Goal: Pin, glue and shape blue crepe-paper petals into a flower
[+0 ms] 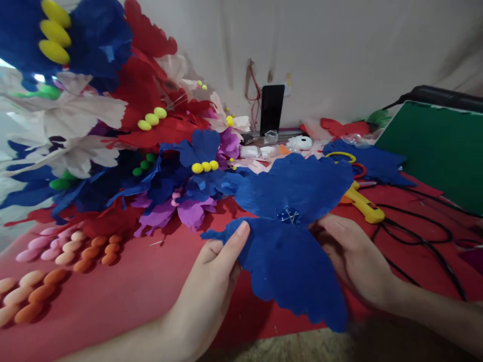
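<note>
A blue butterfly cut from thin sheet (294, 271) is held up above the red table, its scalloped wings spread. At its middle is a shiny, clear glue-like blob (290, 216) with thin crossed wires or pins. My left hand (211, 286) pinches the left edge near the pointed tip, thumb on top and fingers beneath. On the other side my right hand (354, 256) is closed at the right edge, its fingertips partly hidden behind the wing. Just beyond that hand lies a yellow glue gun (366, 203) on the table.
Blue, red, white and purple butterflies with bead-like bodies (154, 118) crowd the left. Rows of orange and pink oval pieces (41, 294) lie on the red tabletop (124, 311). A black cable (426, 241), green board (437, 151) and scissors handles (358, 171) are right; a phone (272, 108) stands behind.
</note>
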Demonstrator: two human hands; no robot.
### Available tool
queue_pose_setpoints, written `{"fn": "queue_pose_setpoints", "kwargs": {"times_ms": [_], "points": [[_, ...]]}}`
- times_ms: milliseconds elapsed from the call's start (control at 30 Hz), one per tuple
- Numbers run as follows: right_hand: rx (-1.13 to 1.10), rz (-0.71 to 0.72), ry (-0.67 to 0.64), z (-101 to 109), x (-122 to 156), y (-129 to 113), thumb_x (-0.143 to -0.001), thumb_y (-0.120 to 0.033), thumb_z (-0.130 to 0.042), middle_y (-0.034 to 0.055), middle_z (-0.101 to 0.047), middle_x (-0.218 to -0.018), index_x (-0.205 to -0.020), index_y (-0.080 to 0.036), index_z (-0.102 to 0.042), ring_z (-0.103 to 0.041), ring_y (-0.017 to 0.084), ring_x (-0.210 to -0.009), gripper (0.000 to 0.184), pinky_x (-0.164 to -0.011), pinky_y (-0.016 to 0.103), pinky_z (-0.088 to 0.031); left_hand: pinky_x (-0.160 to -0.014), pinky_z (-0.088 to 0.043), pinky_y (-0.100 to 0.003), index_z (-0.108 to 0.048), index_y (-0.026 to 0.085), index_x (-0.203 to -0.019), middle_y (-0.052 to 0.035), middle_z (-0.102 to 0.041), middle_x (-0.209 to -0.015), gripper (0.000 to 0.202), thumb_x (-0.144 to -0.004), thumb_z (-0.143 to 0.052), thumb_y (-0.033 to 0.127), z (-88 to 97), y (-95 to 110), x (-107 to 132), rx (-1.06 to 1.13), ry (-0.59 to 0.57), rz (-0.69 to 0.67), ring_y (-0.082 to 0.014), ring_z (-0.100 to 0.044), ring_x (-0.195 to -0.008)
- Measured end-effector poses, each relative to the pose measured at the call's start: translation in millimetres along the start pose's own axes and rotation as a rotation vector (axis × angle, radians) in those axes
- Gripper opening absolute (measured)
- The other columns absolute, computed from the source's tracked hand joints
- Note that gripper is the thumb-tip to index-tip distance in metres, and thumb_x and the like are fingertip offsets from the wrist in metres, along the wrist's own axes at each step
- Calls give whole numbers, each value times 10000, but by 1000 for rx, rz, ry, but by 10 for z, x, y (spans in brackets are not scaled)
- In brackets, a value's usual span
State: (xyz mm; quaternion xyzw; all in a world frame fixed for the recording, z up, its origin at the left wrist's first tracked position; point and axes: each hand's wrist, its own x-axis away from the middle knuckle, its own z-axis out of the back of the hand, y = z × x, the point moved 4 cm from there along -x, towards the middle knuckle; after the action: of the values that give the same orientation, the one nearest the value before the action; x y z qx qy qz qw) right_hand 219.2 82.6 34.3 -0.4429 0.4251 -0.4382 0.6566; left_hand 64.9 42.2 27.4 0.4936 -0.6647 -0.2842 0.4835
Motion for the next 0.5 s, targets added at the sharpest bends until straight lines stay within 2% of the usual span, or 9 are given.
{"fn": "queue_pose_setpoints", "kwargs": {"times_ms": [100,200,267,400,500], "points": [[-18,56,-68,-64,-6,-143,-724,-393,-424,-2,-302,-430,-443,-151,-301,-316,51,-392,391,-357,176,-289,-454,-399,-210,-561,168,-445,20,-544,-446,402,-707,-602,470,6,-24,3,-13,-35,24,-94,-460,-426],[-16,19,-73,-90,-27,-156,-714,-394,-444,-3,-290,-435,-446,-149,-320,-279,39,-380,385,-327,165,-235,-452,-401,-208,-562,167,-436,21,-543,-443,392,-698,-621,453,-6,-17,3,-11,-48,32,-91,-461,-420],[-26,-19,-102,-100,-28,-134,-719,-418,-437,-1,-267,-434,-438,-144,-303,-255,34,-377,415,-319,163,-207,-461,-403,-213,-560,168,-430,18,-543,-438,390,-693,-628,449,-17,-16,-8,-22,-52,42,-95,-467,-424],[-44,-69,-192,-99,10,-99,-744,-477,-417,-8,-132,-428,-434,-127,-184,-134,21,-375,523,-303,167,-95,-489,-415,-218,-587,168,-475,8,-579,-482,359,-680,-633,459,-3,-25,-40,-31,-57,74,-111,-504,-465],[-46,-75,-229,-83,33,-83,-751,-566,-395,-7,-136,-442,-450,-126,-172,-135,23,-390,579,-307,167,-101,-511,-421,-193,-633,178,-561,30,-597,-525,277,-692,-634,422,13,30,-58,-3,-105,26,-94,-509,-483]]}}
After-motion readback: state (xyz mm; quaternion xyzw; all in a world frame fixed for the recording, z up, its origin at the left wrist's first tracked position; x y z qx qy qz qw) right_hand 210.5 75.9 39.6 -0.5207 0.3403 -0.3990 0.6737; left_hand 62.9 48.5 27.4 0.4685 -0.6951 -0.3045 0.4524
